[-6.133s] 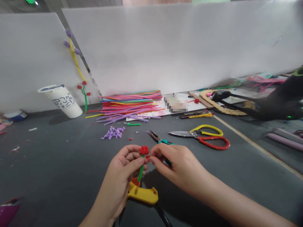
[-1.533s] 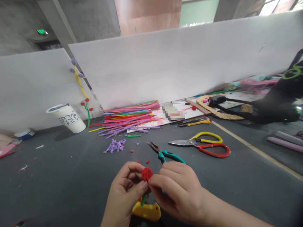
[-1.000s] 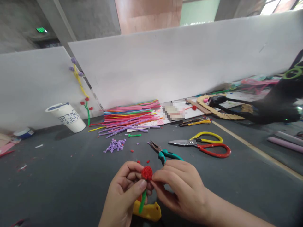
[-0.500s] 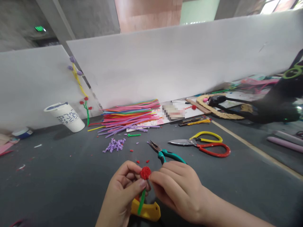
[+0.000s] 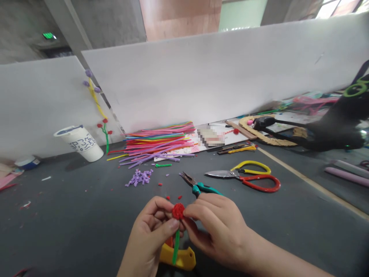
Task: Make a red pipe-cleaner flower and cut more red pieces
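Observation:
A small round red flower head (image 5: 178, 211) on a green stem (image 5: 176, 248) is at the lower middle. My left hand (image 5: 154, 231) pinches it from the left, thumb and forefinger just below and beside the red part. The fingertips of my right hand (image 5: 216, 227) are pressed together at its right edge. Below the hands lies a yellow-handled tool (image 5: 184, 258), partly hidden by my left hand and the stem. Teal-handled pliers (image 5: 198, 186) lie just beyond my right hand, their handles partly covered by it. Two red bits lie beyond the flower.
Red-and-yellow scissors (image 5: 245, 175) lie at right of the pliers. Purple cut pieces (image 5: 139, 177) and a pile of coloured stems (image 5: 158, 142) are farther back. A white cup (image 5: 82, 144) stands at left. Cutters (image 5: 238, 149) lie near the white partition (image 5: 187, 77).
The red flower head has shifted slightly right, and its green stem now hangs more upright. My right hand has changed its angle a little, covering more of the plier handles.

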Demonstrator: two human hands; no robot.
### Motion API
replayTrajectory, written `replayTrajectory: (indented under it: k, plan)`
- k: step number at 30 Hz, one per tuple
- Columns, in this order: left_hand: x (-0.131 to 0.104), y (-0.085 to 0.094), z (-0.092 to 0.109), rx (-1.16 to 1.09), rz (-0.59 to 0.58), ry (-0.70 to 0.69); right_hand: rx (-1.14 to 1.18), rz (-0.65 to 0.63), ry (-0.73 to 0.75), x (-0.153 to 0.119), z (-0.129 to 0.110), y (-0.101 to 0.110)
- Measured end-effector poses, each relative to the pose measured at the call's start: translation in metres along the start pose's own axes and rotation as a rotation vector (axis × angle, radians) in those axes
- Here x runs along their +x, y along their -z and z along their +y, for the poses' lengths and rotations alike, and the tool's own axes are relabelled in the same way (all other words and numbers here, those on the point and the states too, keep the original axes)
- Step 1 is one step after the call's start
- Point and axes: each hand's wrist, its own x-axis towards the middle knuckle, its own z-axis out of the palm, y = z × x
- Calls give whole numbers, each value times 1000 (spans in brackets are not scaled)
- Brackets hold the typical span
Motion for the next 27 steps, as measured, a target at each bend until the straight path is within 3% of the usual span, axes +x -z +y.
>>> replayTrajectory:
  k: [12,17,23,27]
  plan:
    - [-1,6,-2,197,54,-141,36,17,-88,2,-7,0]
    - [1,3,-4,62,22,-64,102,-11,-96,2,-8,4]
    - [1,-1,-1,-51,-23,3,337,-38,-316,6,-9,7]
    - [2,2,-3,-38,-53,13,432,-100,-330,7,-7,5]
